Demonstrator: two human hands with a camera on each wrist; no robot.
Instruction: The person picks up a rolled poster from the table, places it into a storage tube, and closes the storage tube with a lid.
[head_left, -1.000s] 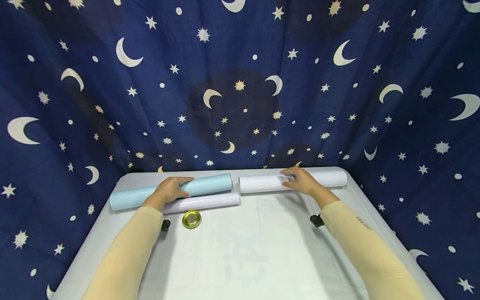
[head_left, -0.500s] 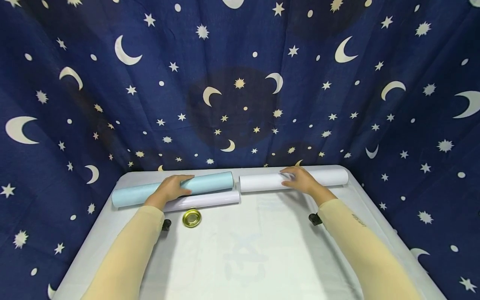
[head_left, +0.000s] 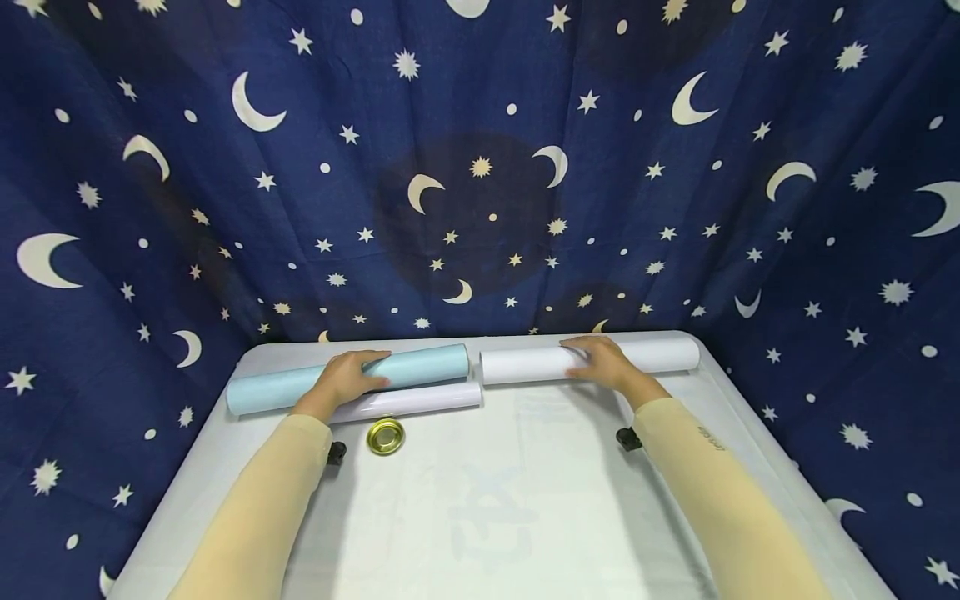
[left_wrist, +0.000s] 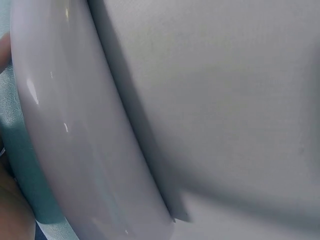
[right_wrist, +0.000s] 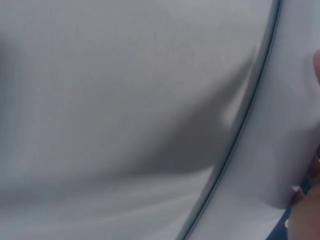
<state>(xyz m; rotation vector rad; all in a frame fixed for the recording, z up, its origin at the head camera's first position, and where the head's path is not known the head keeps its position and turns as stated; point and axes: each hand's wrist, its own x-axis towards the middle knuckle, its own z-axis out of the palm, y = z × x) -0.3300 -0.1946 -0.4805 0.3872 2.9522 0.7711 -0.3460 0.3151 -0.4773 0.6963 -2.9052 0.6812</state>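
Left hand point(head_left: 345, 381) grips the blue roll point(head_left: 426, 366), right hand point(head_left: 607, 364) the white roll point(head_left: 666, 355), each from above, likely steadying them.

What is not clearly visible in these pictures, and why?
Head view: middle of blue roll, covered by left hand.
Head view: left end of lilac roll, behind left wrist.
Head view: lettering on right sleeve, too small to read.
Right wrist view: most of right hand, cut off by right edge.
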